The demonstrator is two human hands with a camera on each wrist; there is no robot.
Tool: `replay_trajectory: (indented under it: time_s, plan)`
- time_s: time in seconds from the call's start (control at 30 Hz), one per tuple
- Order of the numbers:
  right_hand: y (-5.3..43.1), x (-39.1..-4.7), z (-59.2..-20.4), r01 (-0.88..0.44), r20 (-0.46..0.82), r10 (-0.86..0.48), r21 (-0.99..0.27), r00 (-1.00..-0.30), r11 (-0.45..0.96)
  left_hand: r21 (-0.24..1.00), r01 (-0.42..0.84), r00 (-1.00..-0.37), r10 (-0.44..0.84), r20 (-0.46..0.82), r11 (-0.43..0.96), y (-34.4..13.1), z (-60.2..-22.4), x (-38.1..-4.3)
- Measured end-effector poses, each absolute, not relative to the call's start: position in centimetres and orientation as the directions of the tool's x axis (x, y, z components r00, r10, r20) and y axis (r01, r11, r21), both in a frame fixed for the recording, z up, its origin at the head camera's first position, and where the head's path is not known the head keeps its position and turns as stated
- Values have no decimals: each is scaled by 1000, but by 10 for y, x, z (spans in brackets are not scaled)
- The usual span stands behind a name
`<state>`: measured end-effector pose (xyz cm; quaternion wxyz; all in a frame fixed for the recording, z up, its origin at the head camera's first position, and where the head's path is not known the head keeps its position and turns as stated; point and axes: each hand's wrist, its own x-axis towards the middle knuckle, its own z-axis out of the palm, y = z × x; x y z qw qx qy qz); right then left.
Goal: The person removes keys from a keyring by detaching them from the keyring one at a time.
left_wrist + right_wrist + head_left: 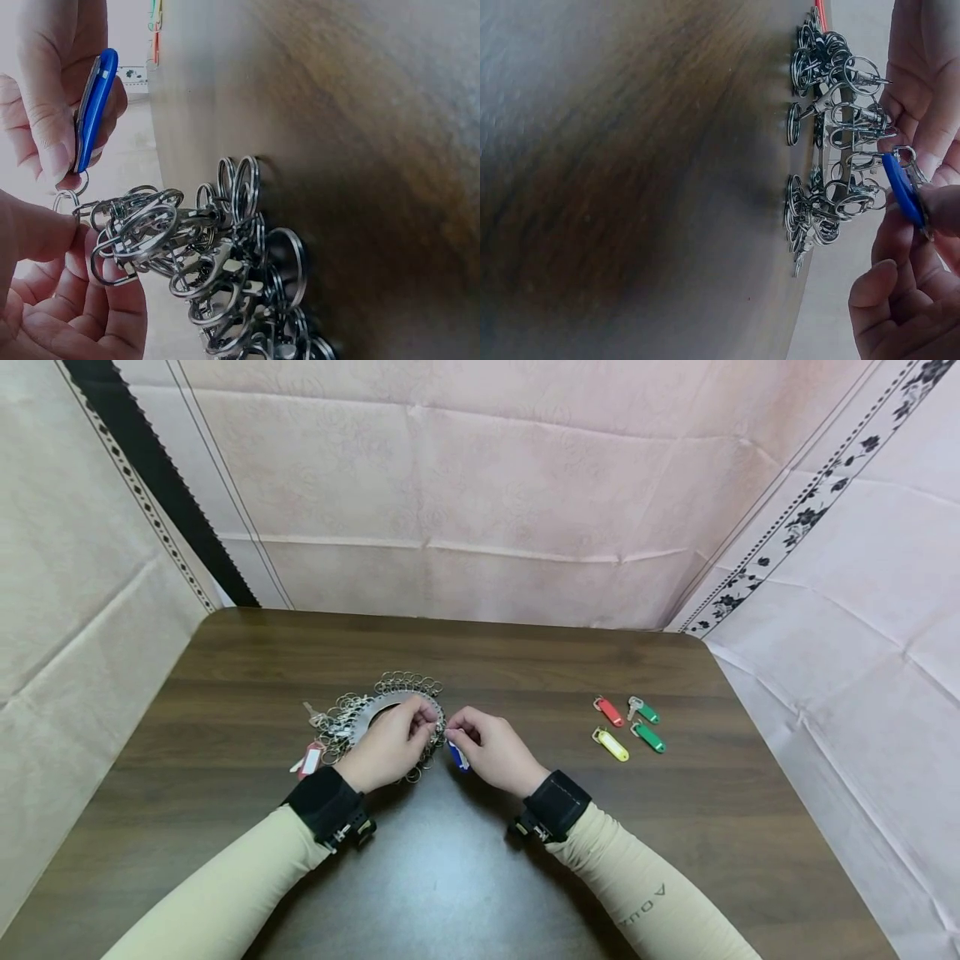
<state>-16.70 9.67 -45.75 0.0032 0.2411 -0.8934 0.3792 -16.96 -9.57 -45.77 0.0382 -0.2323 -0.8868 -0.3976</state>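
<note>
A round metal key holder (384, 700), its rim hung with many small clips and split rings, lies on the table under my left hand (388, 742). In the left wrist view, the left thumb and forefinger pinch a small split ring (66, 196) at the holder's edge. Just to the right, my right hand (493, 752) pinches a blue key tag (96, 112) between thumb and fingers. The tag's own wire loop (84, 182) meets that split ring between the two hands. Fingers partly cover the tag in the right wrist view.
Right of the hands lie a red tag (611, 712), a yellow tag (612, 745) and two green tags (649, 737), with a key (634, 706) by the upper green one. At the holder's left side are a red-edged tag (310, 761) and a key (316, 716).
</note>
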Motion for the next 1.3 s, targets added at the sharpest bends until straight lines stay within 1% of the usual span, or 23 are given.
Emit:
replay_trajectory:
  time_s: [0.2,0.43,0.63,0.77,1.03,1.2,1.3]
  plan:
    - [96,-169,-460,-436,192,-429,-677,-883,593,682,435,-892,387,235,588,-98,-457,-169]
    - [96,-170,-461,-438,205,-422,-682,-883,585,688,446,-885,400,241,573,-99,-457,-169]
    - [95,-170,-459,-460,226,-427,-664,-875,589,691,442,-886,399,237,572,-100,-458,-168]
    - [94,-171,-458,-464,235,-423,-658,-875,594,693,432,-887,410,211,577,-100,-457,-167]
    - [92,-171,-455,-449,264,-380,-688,-887,570,685,429,-882,436,178,589,-102,-453,-162]
    - [94,-170,-457,-453,271,-378,-689,-885,566,685,433,-887,413,207,586,-102,-455,-163]
    - [94,-168,-459,-447,232,-410,-685,-882,575,685,440,-890,386,244,580,-102,-456,-164]
